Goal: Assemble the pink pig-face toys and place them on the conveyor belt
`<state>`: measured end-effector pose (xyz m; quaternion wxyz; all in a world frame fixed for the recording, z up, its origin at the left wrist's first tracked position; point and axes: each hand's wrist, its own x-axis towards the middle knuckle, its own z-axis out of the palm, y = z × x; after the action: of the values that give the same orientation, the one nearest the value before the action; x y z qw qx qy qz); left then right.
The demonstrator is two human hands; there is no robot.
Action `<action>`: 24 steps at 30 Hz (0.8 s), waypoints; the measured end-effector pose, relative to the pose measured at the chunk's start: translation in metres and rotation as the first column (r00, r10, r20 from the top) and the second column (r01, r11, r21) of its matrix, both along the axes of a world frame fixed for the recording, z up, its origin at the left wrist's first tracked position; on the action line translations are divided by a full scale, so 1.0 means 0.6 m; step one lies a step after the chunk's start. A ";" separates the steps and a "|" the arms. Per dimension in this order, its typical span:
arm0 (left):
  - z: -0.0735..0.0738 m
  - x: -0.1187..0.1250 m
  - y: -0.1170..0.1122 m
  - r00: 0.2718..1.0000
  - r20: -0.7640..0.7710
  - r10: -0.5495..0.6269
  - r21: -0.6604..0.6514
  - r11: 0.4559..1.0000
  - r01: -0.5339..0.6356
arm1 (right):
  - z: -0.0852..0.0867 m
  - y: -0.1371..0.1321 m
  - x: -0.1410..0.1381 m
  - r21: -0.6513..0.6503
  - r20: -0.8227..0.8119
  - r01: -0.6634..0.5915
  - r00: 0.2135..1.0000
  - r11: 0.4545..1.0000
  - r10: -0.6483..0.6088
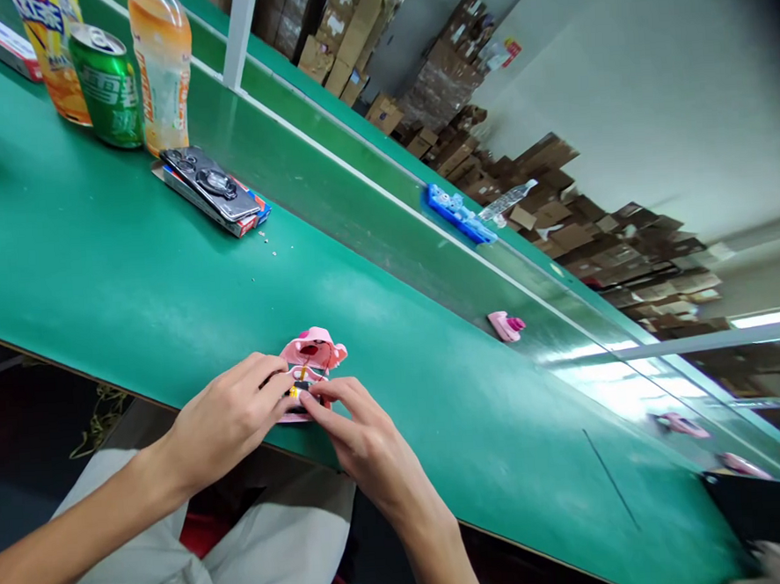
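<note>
A small pink toy figure (313,353) stands on the green table (130,264) near its front edge. My left hand (229,416) grips its lower left side with curled fingers. My right hand (363,439) pinches the toy's base from the right, fingertips meeting the left hand's at a small dark and yellow part. The lower half of the toy is hidden by my fingers.
A phone (210,181) lies on a flat box by a green can (108,84) and an orange drink bottle (162,64) at the far left. On the conveyor belt lie a blue toy (459,213) and a pink toy (507,325). Cardboard boxes (487,154) are stacked behind.
</note>
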<state>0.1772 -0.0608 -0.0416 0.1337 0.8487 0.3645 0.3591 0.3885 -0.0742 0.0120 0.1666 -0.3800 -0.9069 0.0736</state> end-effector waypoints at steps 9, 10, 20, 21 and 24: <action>-0.004 -0.013 0.000 0.990 -0.108 -0.088 0.044 0.995 0.093 | -0.055 -0.033 -0.001 0.217 -0.046 0.141 0.990 0.966 -0.134; -0.005 -0.013 0.001 0.990 -0.109 -0.086 0.047 0.995 0.091 | -0.066 -0.039 -0.002 0.256 -0.082 0.178 0.983 0.950 -0.163; -0.013 -0.009 -0.001 0.987 -0.153 -0.051 0.077 0.995 0.064 | 0.027 0.035 -0.001 0.067 -0.270 0.608 0.775 0.791 -0.572; -0.012 -0.009 -0.001 0.985 -0.167 -0.053 0.073 0.995 0.066 | 0.054 0.070 -0.008 -0.079 -0.097 0.613 0.780 0.786 -0.618; -0.010 -0.009 0.000 0.979 -0.200 -0.044 0.067 0.996 0.059 | 0.105 0.176 -0.048 -0.377 0.456 0.566 0.802 0.733 -0.385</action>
<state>0.1719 -0.0607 -0.0478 0.0752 0.8936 0.3407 0.2823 0.3596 0.0316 0.0747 -0.0860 -0.6391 -0.7404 0.1896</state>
